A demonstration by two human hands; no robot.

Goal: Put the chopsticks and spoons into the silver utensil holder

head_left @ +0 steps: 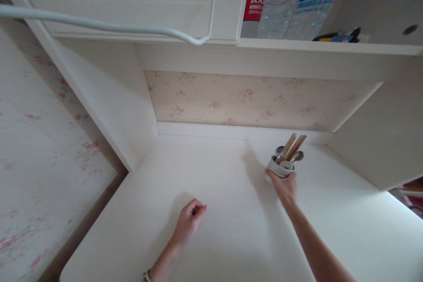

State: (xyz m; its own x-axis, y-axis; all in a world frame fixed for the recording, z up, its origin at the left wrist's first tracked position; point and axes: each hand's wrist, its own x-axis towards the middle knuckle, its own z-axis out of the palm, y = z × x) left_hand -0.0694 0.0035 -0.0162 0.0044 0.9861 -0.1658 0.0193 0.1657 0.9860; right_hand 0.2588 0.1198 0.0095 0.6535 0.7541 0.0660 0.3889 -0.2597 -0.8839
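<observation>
Head view, single frame. The person stands at a white desk set into a recess; the back panel of the recess carries pale floral paper, and the same paper covers the wall on the left. Right hand: arm stretched forward, fingers wrapped around the near side of a white cup, a firm grasp on the cup. The cup stands toward the back right of the desk, near the rear edge, tilted a little away from the person; I cannot tell whether its base touches the surface. In the cup: brown chopsticks leaning to the right, and two metal spoons, bowls upward. Left hand: at the front centre-left of the desk, well apart from the cup, fingers curled into a loose fist, nothing in it, knuckles on or just above the surface. A bracelet shows at the left wrist. Above the recess, a shelf holds clear water bottles with blue labels, a red-labelled pack beside them, and small dark items further right. A white cable runs across a glazed cabinet door at upper left.
</observation>
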